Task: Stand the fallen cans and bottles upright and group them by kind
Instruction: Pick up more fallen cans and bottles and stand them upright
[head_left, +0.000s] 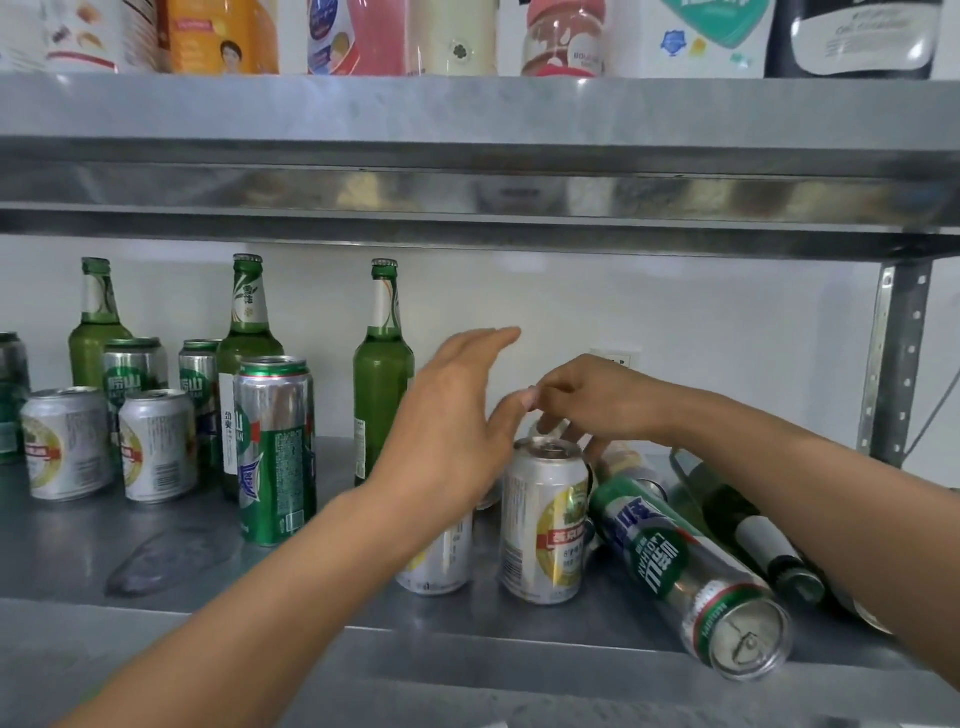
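Fallen green can (691, 577) front rt, white can (545, 525) upright, L hand (457, 415) spread, R hand (587, 400) grip unclear

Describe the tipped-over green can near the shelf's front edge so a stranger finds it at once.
Start at the lower steel shelf and go to its right end. There a tall can lies on its side, pull-tab top toward the front edge. Unlike the upright white-and-yellow can beside it and the fallen dark bottle behind it, it is green and silver.

Upright bottles (383, 384) left — fallen can (691, 577) right
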